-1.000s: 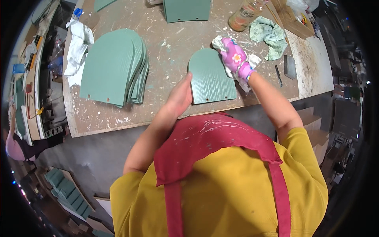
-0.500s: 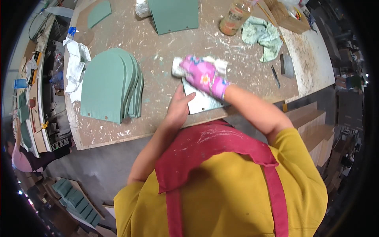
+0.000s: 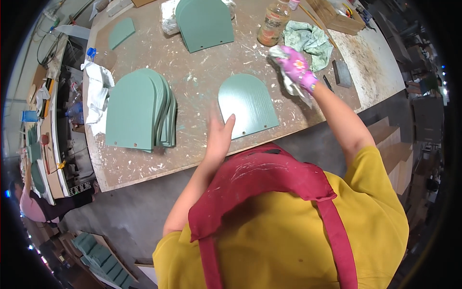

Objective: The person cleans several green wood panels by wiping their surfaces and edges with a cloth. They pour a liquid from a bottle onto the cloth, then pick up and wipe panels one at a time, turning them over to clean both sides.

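Fingers (image 3: 225, 123) of the bare left hand (image 3: 219, 137) lay flat and spread on the near left corner of the green arched board (image 3: 248, 106), gripping nothing, while the gloved right hand (image 3: 296, 67) was closed around a white rag (image 3: 288, 82) just past the board's far right edge. That board lay flat on the workbench (image 3: 202, 77), near its front edge. Wiping well probably called for keeping the flat hand pressing firmly so the board could not slide, with even strokes along its grain.

Bright, even overhead light, soft shadows, sharp centre, heavy fisheye bending, black rim.
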Demonstrator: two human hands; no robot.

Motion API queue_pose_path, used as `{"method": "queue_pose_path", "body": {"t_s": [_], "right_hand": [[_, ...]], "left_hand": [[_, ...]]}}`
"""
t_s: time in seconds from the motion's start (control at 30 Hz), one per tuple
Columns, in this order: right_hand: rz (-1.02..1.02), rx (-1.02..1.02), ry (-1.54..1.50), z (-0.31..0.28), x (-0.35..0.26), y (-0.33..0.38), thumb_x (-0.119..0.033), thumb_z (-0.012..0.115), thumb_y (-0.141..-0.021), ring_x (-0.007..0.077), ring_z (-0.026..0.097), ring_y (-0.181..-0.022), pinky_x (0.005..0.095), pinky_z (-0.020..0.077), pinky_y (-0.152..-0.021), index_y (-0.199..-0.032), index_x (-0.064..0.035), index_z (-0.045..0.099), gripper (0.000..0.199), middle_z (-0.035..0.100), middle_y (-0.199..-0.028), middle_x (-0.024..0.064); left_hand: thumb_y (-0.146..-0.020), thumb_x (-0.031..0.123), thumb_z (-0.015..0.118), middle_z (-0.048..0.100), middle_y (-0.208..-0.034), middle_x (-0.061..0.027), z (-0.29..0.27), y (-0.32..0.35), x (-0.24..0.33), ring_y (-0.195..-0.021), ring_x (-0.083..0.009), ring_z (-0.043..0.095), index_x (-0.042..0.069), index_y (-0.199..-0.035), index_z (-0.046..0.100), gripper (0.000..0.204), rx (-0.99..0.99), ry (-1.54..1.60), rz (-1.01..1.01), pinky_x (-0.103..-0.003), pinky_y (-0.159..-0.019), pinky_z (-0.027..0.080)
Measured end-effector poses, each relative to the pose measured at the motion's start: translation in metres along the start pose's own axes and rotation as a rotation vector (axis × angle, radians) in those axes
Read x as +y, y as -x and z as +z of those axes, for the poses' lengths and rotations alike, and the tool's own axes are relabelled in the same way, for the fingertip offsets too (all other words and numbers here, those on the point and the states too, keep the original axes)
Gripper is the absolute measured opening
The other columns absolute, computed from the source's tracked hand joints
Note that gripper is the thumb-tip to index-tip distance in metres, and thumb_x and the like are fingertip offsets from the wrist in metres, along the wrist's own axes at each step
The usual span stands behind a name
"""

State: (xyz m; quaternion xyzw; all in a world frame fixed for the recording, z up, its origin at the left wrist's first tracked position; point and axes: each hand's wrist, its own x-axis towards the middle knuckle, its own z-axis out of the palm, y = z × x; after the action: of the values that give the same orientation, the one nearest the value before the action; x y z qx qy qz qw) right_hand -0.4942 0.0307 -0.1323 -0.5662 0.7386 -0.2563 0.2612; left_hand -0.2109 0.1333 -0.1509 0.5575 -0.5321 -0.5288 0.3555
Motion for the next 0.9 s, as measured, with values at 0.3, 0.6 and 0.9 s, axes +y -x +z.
{"method": "queue_pose_path", "body": {"t_s": [0.3, 0.6, 0.9], "right_hand": [[-0.633, -0.244, 0.415, 0.046, -0.017, 0.125, -0.018, 0.06, -0.076, 0.0311, 0.06, -0.083, 0.0416, 0.0495, -0.07, -0.104, -0.0078, 0.053, 0.03, 0.054, -0.096, 0.0132], [-0.321, -0.358, 0.47, 0.019, -0.009, 0.109, -0.015, 0.06, -0.077, 0.0301, 0.055, -0.101, 0.041, 0.0461, -0.079, -0.115, -0.0075, 0.049, 0.04, 0.051, -0.112, 0.0156], [-0.264, -0.166, 0.31, 0.025, -0.011, 0.091, -0.015, 0.057, -0.082, 0.034, 0.06, -0.078, 0.043, 0.0483, -0.067, -0.109, -0.0057, 0.049, 0.03, 0.056, -0.088, 0.0191]], "left_hand": [[-0.089, 0.027, 0.052, 0.029, -0.146, -0.0132, 0.018, -0.052, -0.005, -0.134, -0.034, 0.026, 0.004, -0.135, 0.038, 0.053, -0.149, -0.971, 0.59, -0.053, -0.107, 0.021], [-0.088, 0.024, 0.051, 0.03, -0.145, -0.0142, 0.02, -0.057, -0.006, -0.133, -0.0355, 0.027, 0.003, -0.134, 0.039, 0.052, -0.171, -0.939, 0.592, -0.05, -0.105, 0.024], [-0.089, 0.024, 0.051, 0.03, -0.145, -0.0124, 0.018, -0.06, -0.006, -0.133, -0.0349, 0.026, 0.005, -0.134, 0.04, 0.05, -0.149, -0.943, 0.56, -0.05, -0.106, 0.023]]}}
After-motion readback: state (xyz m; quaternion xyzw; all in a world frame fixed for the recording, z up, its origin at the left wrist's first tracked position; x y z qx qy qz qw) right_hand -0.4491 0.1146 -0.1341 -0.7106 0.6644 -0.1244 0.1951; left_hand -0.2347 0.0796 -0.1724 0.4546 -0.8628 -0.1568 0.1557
